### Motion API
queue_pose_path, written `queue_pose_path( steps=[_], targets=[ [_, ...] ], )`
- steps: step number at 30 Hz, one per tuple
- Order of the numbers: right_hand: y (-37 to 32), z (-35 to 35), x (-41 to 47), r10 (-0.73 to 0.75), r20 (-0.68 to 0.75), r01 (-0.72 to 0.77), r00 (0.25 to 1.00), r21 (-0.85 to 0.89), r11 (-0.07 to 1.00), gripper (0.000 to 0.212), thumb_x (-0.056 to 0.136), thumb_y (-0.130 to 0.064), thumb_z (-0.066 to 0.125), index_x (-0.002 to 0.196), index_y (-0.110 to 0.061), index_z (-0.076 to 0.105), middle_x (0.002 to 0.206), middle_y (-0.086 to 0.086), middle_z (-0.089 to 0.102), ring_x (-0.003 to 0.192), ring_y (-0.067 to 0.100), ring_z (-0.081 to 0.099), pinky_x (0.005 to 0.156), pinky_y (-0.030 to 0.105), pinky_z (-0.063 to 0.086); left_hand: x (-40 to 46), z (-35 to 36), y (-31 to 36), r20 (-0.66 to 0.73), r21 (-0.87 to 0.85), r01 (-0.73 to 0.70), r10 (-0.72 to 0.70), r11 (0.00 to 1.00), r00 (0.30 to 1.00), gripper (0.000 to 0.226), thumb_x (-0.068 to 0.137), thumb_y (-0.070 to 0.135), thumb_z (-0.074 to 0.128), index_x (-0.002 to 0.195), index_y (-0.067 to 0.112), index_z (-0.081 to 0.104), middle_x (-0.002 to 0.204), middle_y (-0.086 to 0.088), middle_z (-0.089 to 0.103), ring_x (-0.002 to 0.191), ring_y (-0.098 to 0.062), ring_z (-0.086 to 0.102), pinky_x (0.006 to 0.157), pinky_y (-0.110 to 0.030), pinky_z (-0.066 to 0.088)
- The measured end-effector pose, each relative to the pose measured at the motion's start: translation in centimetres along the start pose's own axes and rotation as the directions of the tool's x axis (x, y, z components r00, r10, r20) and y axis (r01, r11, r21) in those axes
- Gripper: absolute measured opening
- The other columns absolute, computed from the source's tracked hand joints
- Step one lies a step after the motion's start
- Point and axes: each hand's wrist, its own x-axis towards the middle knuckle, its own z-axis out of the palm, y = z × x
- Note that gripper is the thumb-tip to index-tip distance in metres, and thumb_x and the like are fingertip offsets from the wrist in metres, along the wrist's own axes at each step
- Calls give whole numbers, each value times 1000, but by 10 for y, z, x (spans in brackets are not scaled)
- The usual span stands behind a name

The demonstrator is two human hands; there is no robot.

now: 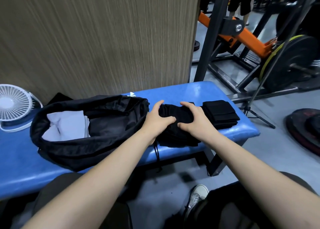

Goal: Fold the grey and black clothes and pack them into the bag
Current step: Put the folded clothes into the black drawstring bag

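Observation:
A black drawstring bag point(97, 142) lies open on the blue padded bench point(190, 91), with a pale grey folded garment point(67, 124) inside its mouth. To the right of the bag lies a folded black garment point(174, 117). My left hand point(157, 119) grips its left side, thumb in front and fingers over the far edge. My right hand point(194, 119) grips its right side the same way. Another neatly folded black cloth point(220, 114) sits at the bench's right end, just beyond my right hand.
A small white fan point(13, 104) stands on the bench at far left. A wood-grain wall rises behind. Gym equipment with an orange arm point(242, 36) and weight plates point(290, 62) stands at right; a tripod point(256, 114) is beside the bench end.

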Motion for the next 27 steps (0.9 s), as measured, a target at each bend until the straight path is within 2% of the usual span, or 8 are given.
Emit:
queue_pose_path(
  steps=[3, 6, 9, 11, 15, 20, 23, 27],
  targets=[
    [-1, 1, -1, -46, -28, 47, 999, 35, 998, 52, 78, -9, 76, 120, -35, 60, 117, 1, 47, 100, 0, 53, 100, 20, 43, -5, 2, -3, -34, 45, -88, 89, 995, 995, 76, 84, 24, 69, 146, 50, 32, 132, -6, 40, 94, 8, 45, 83, -17, 38],
    [-4, -3, 4, -98, -77, 99, 992, 9, 995, 38, 76, -11, 78, 107, -28, 63, 115, 3, 48, 112, 13, 51, 104, 27, 41, -7, 1, 2, -55, 83, -163, 168, 983, 984, 77, 89, 26, 66, 150, 50, 25, 129, -5, 39, 91, 14, 40, 78, -10, 32],
    [-16, -15, 10, -129, -136, 129, 982, -10, 992, 36, 76, -13, 80, 107, -25, 64, 115, 5, 48, 106, 11, 55, 93, 11, 40, -8, -4, 16, -61, 119, -263, 272, 957, 960, 79, 95, 29, 61, 151, 55, 12, 141, -8, 33, 114, 8, 43, 88, -8, 27],
    [-28, -23, 12, -146, -166, 153, 975, 25, 988, 36, 78, -14, 79, 108, -26, 64, 116, 4, 49, 99, -1, 54, 79, 0, 37, -14, -9, 30, -44, 134, -335, 343, 933, 938, 75, 99, 28, 54, 149, 59, 8, 158, -9, 15, 143, -8, 26, 101, -18, 21],
    [-61, -24, 18, -212, -211, 248, 954, 166, 954, 36, 78, -13, 79, 106, -29, 66, 118, 1, 55, 100, -9, 54, 80, 5, 44, -26, -38, 55, -39, 174, -460, 473, 871, 880, 57, 104, 22, 46, 150, 50, 27, 164, -9, 1, 151, -8, 3, 109, -19, 11],
    [-107, 7, 35, -266, -170, 313, 949, 406, 858, 38, 69, -25, 81, 103, -36, 69, 123, 9, 62, 112, 22, 64, 96, 46, 54, -31, -102, 70, -158, 201, -438, 470, 876, 868, 50, 102, 27, 51, 147, 46, 39, 160, -6, 14, 149, -5, 11, 109, -15, 14],
    [-133, 38, 48, -300, -137, 323, 944, 563, 761, 37, 70, -16, 82, 102, -31, 69, 120, 12, 66, 109, 23, 66, 95, 46, 55, -33, -146, 66, -215, 242, -410, 460, 880, 861, 50, 101, 28, 53, 145, 47, 41, 153, -4, 27, 145, -6, 23, 109, -13, 20],
    [-160, 88, 56, -322, -32, 249, 946, 708, 661, 36, 78, 7, 74, 108, -12, 65, 107, 8, 70, 94, 14, 68, 82, 30, 56, -33, -195, 45, -269, 263, -326, 394, 908, 879, 49, 97, 32, 56, 142, 49, 45, 145, 3, 39, 129, 2, 40, 116, -25, 29]
  ],
)
